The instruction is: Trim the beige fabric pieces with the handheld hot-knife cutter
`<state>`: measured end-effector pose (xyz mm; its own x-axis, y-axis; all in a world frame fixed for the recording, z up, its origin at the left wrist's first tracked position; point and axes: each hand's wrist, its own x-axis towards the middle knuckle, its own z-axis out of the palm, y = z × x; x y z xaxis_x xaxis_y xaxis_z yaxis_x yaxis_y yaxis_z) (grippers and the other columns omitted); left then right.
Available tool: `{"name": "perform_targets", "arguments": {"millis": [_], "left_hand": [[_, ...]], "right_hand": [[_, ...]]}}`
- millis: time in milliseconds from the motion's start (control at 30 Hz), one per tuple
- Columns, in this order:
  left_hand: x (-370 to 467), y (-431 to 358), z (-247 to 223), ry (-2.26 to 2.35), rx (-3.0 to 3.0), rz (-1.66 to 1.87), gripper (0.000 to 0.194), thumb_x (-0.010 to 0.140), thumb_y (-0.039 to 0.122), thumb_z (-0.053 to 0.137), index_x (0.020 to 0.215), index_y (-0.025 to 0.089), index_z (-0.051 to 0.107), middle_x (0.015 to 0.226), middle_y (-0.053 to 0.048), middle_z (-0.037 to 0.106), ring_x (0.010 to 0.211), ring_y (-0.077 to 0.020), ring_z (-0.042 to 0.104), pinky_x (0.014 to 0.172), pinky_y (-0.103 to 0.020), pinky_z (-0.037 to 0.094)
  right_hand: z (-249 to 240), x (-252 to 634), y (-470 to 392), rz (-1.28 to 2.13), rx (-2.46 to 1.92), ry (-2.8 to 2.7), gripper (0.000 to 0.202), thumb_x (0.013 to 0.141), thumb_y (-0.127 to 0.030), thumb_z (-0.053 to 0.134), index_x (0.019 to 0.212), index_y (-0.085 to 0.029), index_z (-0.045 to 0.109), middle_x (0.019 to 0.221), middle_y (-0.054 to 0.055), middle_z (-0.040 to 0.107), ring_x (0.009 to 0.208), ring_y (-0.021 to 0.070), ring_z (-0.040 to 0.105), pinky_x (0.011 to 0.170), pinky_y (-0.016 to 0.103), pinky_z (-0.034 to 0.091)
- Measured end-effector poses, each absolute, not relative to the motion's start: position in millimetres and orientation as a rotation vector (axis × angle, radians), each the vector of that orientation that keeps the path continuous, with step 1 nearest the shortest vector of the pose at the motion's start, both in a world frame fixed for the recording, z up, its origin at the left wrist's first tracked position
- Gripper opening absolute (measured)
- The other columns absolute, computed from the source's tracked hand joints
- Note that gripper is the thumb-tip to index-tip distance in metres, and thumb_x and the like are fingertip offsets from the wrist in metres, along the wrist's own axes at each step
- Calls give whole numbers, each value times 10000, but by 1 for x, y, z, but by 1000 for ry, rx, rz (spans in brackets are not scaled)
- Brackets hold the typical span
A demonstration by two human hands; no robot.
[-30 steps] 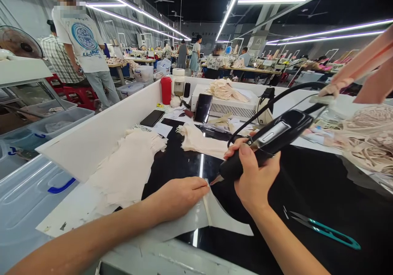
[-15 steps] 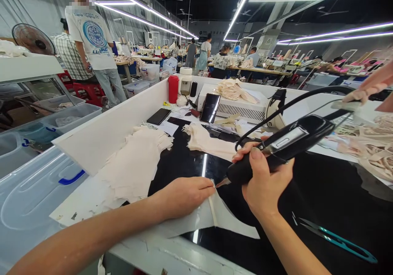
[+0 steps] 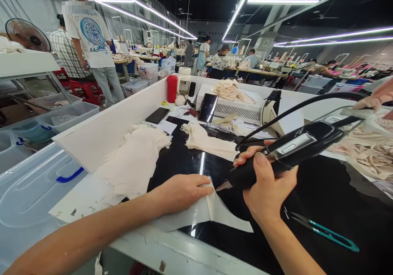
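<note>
My left hand (image 3: 184,191) pinches the upper edge of a thin white fabric piece (image 3: 231,217) between thumb and fingers, the cloth spreading below it over the black tabletop (image 3: 322,193). A narrow cream strip (image 3: 210,204) runs down this piece. My right hand (image 3: 267,180) is wrapped round a black corded handheld tool (image 3: 287,148) with a pointed metal tip. The tip points left and sits close to the fabric edge by my left fingertips; whether it touches the cloth I cannot tell. Teal-handled thread snips (image 3: 333,236) lie at the lower right.
Pale fabric stacks lie at left (image 3: 138,156) and beyond my hands (image 3: 211,142). Behind are two phones, a red bottle (image 3: 172,88) and a vented white box (image 3: 239,110). The tool's cable (image 3: 303,103) arches right. Another person's hand (image 3: 377,96) is at far right, above tangled straps (image 3: 374,148).
The view has shifted slightly. Both hands keep their grips, with the tool tip still close to the fabric edge. The other person's hand at the right has moved a little.
</note>
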<state>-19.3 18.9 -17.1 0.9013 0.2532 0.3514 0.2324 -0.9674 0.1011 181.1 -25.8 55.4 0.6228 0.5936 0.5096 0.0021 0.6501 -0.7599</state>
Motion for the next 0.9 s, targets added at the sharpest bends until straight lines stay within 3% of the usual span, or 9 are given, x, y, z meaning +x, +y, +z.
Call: {"name": "perform_targets", "arguments": {"millis": [200,400,600,900], "left_hand": [[-20,22,-21,369,3020,578,330,1148,59,525,1389,173,720,1483,-141,770,1315,-230,799,1088,-314,678],[-17,23,-13,294,2988,628,301,1147,74,545,1352,155,750,1440,-148,793,1358,-263,765,1176,-387,644],[-10,13,-3,238,2984,508,216,1093,38,607,1189,134,775,1190,-115,816,1110,-233,798,1025,-321,671],[-21,9,-10,298,2946,526,275,1124,81,624,1338,178,767,1382,-113,792,1191,-226,801,1050,-306,660]], "right_hand": [[52,182,-26,397,-839,-855,414,865,-400,949,1128,-278,653,823,-79,754,624,148,698,614,317,647],[63,187,-33,400,-798,-761,473,777,-378,984,1098,-280,651,788,-87,726,593,143,672,565,291,617],[61,190,-40,396,-812,-790,475,792,-408,1000,1076,-263,648,802,-76,742,609,143,683,588,302,628],[50,184,-38,396,-828,-880,488,887,-486,973,1191,-272,657,824,-78,750,652,158,698,695,355,615]]}}
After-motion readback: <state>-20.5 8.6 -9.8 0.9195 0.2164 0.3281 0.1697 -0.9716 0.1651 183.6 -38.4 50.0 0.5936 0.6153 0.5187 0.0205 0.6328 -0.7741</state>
